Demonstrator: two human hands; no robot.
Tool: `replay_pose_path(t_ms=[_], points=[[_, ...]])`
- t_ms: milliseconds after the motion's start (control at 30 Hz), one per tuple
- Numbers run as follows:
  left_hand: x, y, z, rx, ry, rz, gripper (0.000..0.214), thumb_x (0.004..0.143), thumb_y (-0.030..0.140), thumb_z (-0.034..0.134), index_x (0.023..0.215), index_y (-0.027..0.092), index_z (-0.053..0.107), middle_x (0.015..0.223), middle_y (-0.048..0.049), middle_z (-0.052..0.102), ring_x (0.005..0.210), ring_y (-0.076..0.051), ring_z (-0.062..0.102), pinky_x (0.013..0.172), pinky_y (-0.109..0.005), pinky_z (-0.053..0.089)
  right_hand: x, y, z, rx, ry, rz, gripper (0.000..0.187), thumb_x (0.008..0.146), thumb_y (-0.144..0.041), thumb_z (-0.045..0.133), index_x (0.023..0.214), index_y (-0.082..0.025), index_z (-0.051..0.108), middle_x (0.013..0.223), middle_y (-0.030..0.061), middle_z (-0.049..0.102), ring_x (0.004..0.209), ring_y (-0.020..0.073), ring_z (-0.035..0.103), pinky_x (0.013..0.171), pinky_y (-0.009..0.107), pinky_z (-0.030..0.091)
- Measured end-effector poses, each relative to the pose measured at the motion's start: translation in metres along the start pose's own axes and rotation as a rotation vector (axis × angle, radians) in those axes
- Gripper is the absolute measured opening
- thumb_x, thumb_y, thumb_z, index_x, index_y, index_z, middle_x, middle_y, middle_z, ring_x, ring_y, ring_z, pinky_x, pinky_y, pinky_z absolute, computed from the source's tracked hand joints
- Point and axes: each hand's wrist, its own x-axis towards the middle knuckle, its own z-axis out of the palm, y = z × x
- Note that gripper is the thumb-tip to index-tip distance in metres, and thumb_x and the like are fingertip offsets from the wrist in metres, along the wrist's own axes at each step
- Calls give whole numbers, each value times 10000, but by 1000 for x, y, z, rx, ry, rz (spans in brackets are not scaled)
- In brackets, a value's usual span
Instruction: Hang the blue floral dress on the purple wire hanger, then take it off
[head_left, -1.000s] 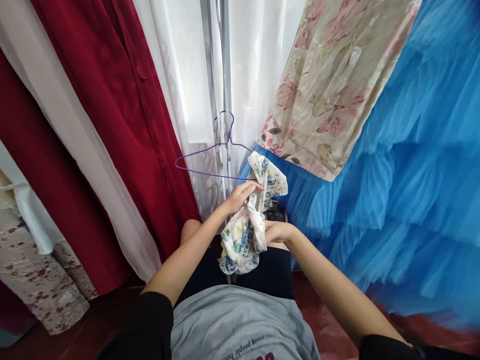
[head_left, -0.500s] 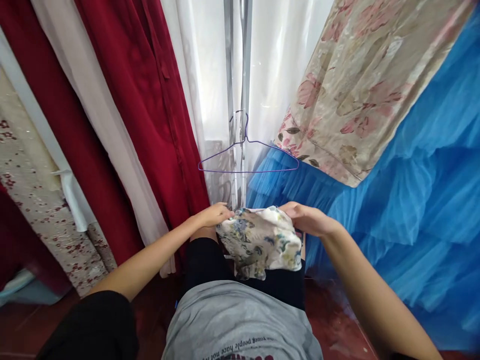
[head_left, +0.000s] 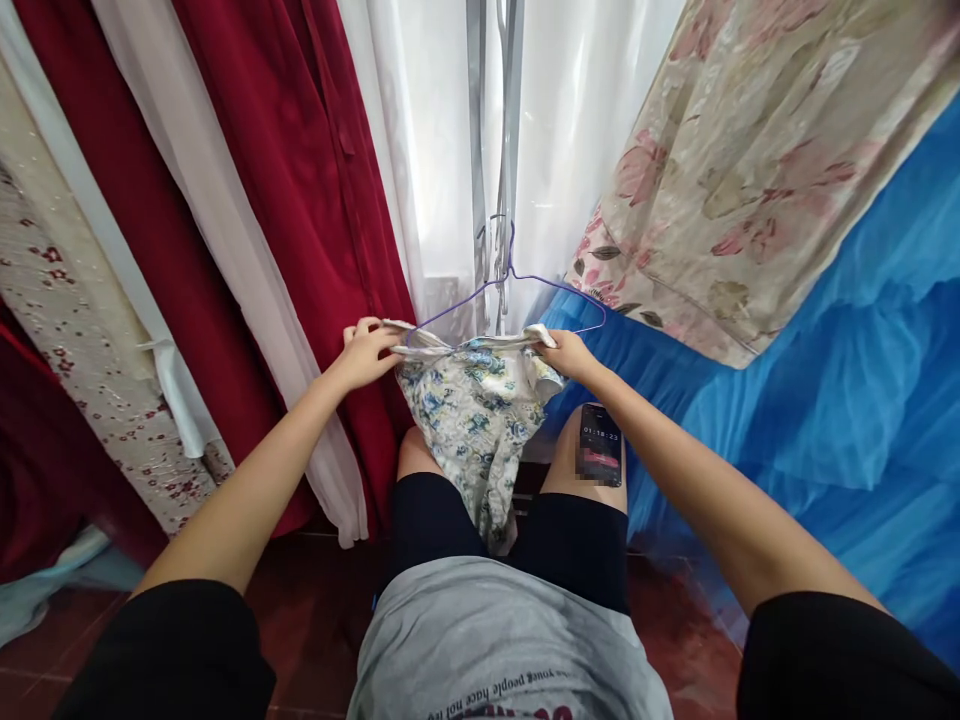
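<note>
A white garment with blue and yellow flowers (head_left: 480,395) hangs between my two hands, its lower end narrowing down between my thighs. My left hand (head_left: 367,352) is closed on the left end of its top edge, holding that edge stretched outward. At the other end, my right hand (head_left: 568,354) pinches the bunched top edge. A purple wire hanger (head_left: 469,298) hangs just above, and its left corner reaches the garment's opening by my left hand. The hanger's right corner sticks out bare beyond my right hand. The garment's exact kind is unclear.
A phone (head_left: 600,447) lies on my right thigh. Dark red cloth (head_left: 300,180) hangs at left, white cloth (head_left: 427,150) behind the metal poles (head_left: 514,120). At right hang a beige floral cloth (head_left: 720,200) and a blue ruffled one (head_left: 847,400).
Both hands have moved up to the hanger with the garment, my left hand also outward. The garment is now spread at its top edge and hangs down. The phone has come into clear view.
</note>
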Motion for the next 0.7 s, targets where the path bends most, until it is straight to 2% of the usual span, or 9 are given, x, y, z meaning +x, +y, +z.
replay_pose_path(t_ms=[100, 200, 367, 433, 600, 700], points=[[5, 19, -15, 37, -29, 82, 198, 783, 342, 678, 953, 278, 756, 1356, -84, 652, 1387, -386, 284, 1105, -614, 105, -10, 6, 11, -50, 36, 7, 218, 866, -274, 559, 901, -144, 731, 843, 83, 735, 775, 224, 622, 671, 274, 394], [7, 33, -25, 30, -27, 108, 248, 763, 342, 680, 987, 276, 762, 1341, -94, 656, 1406, -387, 283, 1117, -608, 101, -24, 1, 10, -86, 51, 1, 202, 864, -280, 556, 885, -162, 719, 851, 82, 735, 768, 217, 619, 652, 263, 373], [5, 35, -40, 48, -79, 110, 136, 683, 331, 693, 765, 244, 758, 1157, -91, 714, 1380, -398, 343, 1130, -593, 62, -32, -14, -5, -107, -5, 6, 176, 847, -282, 574, 864, -177, 714, 858, 74, 743, 801, 226, 642, 653, 258, 369], [-1, 32, -46, 61, -93, 120, 119, 681, 313, 677, 747, 252, 756, 1128, -80, 733, 1361, -391, 382, 1134, -591, 55, -32, -18, -7, -113, -16, 4, 164, 835, -284, 583, 838, -178, 707, 838, 74, 737, 791, 227, 640, 648, 263, 363], [-11, 38, -62, 117, -70, 129, 139, 710, 293, 653, 785, 252, 762, 1236, -71, 724, 1365, -386, 406, 1147, -606, 67, -34, -27, 0, -52, -30, 2, 205, 825, -322, 564, 721, -167, 648, 699, 51, 659, 683, 198, 575, 610, 272, 330], [5, 60, -59, 63, -14, 144, 133, 752, 292, 617, 751, 221, 730, 1284, -72, 700, 1380, -362, 420, 1166, -583, 160, -39, -39, 5, 0, -62, -21, 211, 815, -323, 552, 686, -170, 615, 653, 31, 614, 650, 178, 535, 594, 270, 314]])
